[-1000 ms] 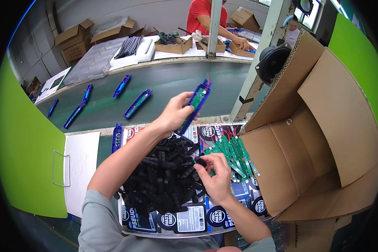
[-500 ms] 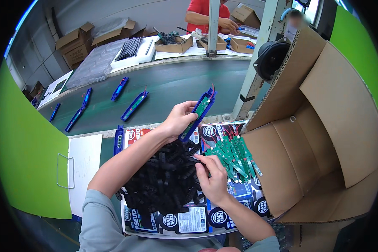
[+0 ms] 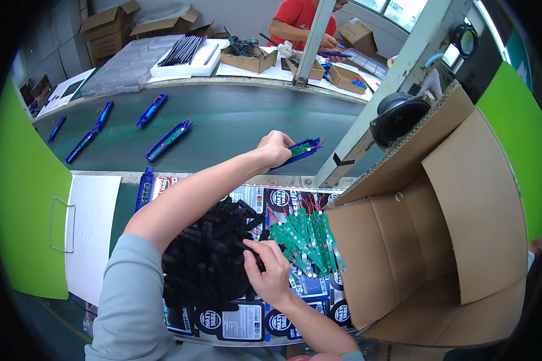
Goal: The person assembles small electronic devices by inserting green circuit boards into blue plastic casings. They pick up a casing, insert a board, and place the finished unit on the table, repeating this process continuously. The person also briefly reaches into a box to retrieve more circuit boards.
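Stretched out over the far edge of the work surface, my left hand point(image 3: 275, 150) grips a blue plastic housing point(image 3: 313, 144). A green circuit board point(image 3: 301, 150) with red wires lies inside that housing. My right hand point(image 3: 270, 274) is at the right side of a heap of black plastic pieces point(image 3: 202, 259), its fingers curled. Something dark shows between thumb and index finger, but I cannot make out whether it is a separate piece. Just right of the heap lies a pile of green circuit boards point(image 3: 310, 243) with red wires.
Beyond the work surface runs a green conveyor belt point(image 3: 223, 120) carrying several blue housings point(image 3: 168, 141). Another blue housing point(image 3: 144, 189) lies left of the heap. A large open cardboard box point(image 3: 373, 253) stands at right, beside a metal post point(image 3: 367, 126) and black speaker point(image 3: 400, 120). Across the belt, a person point(image 3: 295, 27) works.
My left hand has reached farther out toward the belt, tilting the housing flatter. My right hand has shifted slightly left and nearer, along the black heap. The view has turned somewhat right.
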Tool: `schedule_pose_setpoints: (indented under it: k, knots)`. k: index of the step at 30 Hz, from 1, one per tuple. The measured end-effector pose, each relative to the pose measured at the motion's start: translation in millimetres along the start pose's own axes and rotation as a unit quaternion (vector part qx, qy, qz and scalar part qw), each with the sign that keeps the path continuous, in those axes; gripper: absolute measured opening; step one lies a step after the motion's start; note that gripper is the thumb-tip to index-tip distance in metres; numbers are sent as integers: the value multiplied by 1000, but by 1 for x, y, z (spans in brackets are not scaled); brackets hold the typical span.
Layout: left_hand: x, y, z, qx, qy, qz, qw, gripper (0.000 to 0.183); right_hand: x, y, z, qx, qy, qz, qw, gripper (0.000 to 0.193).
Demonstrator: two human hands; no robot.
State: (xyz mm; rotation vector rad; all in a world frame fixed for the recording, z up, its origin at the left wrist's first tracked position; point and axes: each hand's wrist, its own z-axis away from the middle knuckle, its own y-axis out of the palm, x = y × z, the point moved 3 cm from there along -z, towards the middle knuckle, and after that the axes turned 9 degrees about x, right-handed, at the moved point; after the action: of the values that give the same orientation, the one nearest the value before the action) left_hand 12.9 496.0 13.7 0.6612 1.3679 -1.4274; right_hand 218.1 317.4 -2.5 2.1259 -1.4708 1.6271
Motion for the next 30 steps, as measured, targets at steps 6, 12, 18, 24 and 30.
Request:
schedule_pose_setpoints:
  k: [6,12,18,24,30]
  knots:
    - [-2,15,-50,-34,-33,-54,997,32,-2,2,-1,0,-9,-5,1000,25]
    - [-9,43,-99,-17,-11,-77,997,37,-1,0,-3,12,8,-10,1000,25]
    - [-9,80,-147,-17,-17,-92,995,26,-3,-1,-4,18,9,-16,1000,26]
    - [-16,91,-152,-49,-6,-111,993,25,-2,-2,-4,14,16,-22,1000,24]
    - [-32,88,-146,-27,24,-177,984,20,-4,-5,-6,12,24,-24,999,24]
